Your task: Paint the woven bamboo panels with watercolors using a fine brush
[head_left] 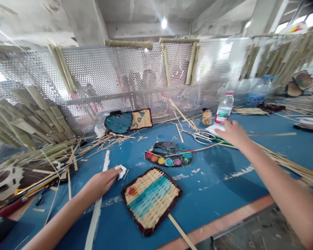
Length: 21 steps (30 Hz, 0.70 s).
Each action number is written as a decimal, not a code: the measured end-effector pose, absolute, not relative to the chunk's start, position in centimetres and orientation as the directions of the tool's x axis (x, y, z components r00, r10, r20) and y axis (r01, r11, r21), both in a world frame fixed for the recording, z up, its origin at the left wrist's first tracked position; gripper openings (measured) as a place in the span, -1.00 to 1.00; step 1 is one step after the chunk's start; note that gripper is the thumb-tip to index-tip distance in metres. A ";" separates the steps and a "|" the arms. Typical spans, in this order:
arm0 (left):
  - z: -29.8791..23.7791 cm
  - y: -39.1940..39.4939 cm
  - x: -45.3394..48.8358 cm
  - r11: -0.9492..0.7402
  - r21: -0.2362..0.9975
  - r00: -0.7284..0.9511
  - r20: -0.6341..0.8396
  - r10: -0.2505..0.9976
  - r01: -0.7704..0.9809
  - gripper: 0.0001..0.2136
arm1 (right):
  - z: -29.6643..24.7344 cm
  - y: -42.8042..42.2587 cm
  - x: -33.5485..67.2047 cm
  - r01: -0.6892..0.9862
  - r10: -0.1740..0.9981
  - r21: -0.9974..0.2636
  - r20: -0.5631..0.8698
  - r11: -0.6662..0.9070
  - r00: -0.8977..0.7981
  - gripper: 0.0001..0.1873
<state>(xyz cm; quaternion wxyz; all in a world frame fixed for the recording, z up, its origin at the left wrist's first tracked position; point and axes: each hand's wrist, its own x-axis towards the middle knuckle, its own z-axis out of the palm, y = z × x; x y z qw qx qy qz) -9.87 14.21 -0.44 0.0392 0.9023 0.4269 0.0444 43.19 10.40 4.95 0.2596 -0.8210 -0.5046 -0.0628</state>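
My left hand (104, 181) is closed, pinching a small crumpled white tissue (121, 172) over the blue table, left of a woven bamboo fan (153, 199). The fan has a dark brown border, a painted blue band, a red-orange spot and a thin stick handle. My right hand (233, 132) reaches across to the back right, its fingers closed on another white tissue (213, 128) beside a clear plastic bottle (224, 108) with a red cap. Between the hands lies a paint palette (169, 158) with several colours, and a thin red brush (186, 151) rests across it.
Scissors (202, 136) and a small jar (207, 117) are behind the palette. A second painted woven piece (129, 121) leans by the perforated metal screen (99, 73). Bamboo strips (284, 159) lie right; bamboo pieces (28, 118) and tools crowd the left.
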 end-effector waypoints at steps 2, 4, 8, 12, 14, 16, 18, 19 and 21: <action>-0.5 14.2 -10.1 -0.640 0.132 0.638 0.066 0.767 0.757 -0.58 | 4.9 7.1 39.4 0.885 0.923 -0.422 0.224 -0.197 0.313 -0.49; -0.6 14.2 -10.3 -0.641 0.149 0.636 0.085 0.767 0.753 -0.58 | 4.4 2.9 34.4 0.843 0.999 -0.536 -0.008 -0.031 0.032 -0.54; -0.9 14.3 -10.6 -0.625 0.174 0.618 0.096 0.780 0.761 -0.59 | 1.8 -4.3 25.6 0.902 0.961 -0.382 -0.099 0.203 -0.258 -0.71; -1.3 14.4 -10.7 -0.622 0.173 0.617 0.091 0.782 0.763 -0.58 | -0.5 -6.5 22.6 0.931 0.935 -0.112 0.116 0.347 -0.334 -0.90; -1.2 14.2 -10.7 -0.603 0.140 0.594 0.103 0.798 0.785 -0.57 | -1.0 -6.8 22.3 0.936 0.927 -0.021 0.148 0.352 -0.346 -0.90; -0.9 13.9 -10.6 -0.571 0.097 0.555 0.150 0.818 0.815 -0.57 | -1.3 -7.3 21.9 0.932 0.921 0.007 0.147 0.364 -0.361 -0.84; 0.0 13.4 -10.7 -0.532 0.086 0.502 0.234 0.833 0.843 -0.58 | -1.7 -8.1 21.4 0.935 0.924 0.005 0.151 0.354 -0.351 -0.76; 0.5 13.1 -10.9 -0.511 0.097 0.470 0.278 0.838 0.854 -0.59 | -1.9 -8.5 21.1 0.940 0.929 -0.007 0.152 0.342 -0.337 -0.71; 1.7 12.8 -11.3 -0.451 0.117 0.390 0.344 0.854 0.885 -0.62 | -2.0 -9.2 21.0 0.950 0.946 -0.073 0.143 0.303 -0.291 -0.56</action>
